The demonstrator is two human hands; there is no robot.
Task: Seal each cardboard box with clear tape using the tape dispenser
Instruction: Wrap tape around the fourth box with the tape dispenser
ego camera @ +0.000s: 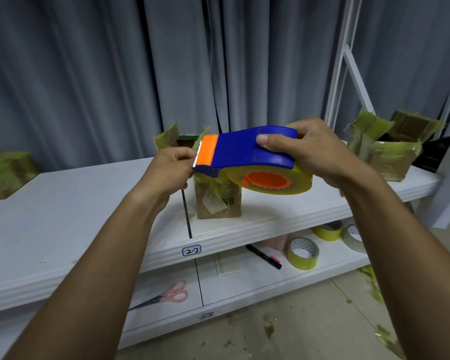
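Note:
I hold a blue tape dispenser [247, 150] with an orange blade guard and a roll of clear tape [269, 181] in front of me, above the shelf. My right hand [309, 152] grips its rear end, thumb on top. My left hand [170, 167] has its fingers curled at the serrated blade end, pinching at the tape edge there. Behind and below the dispenser stands a small cardboard box [218, 198] with tape scraps, flaps open. A second open box [390, 154] sits at the right, and a taped box [7, 175] at the far left.
The boxes stand on a white shelf [89, 216] labelled 2-2. The lower shelf holds pink-handled scissors [166, 297], a black marker [264, 256] and tape rolls [303, 253]. Grey curtains hang behind. Tape scraps litter the floor [309, 320] at the right.

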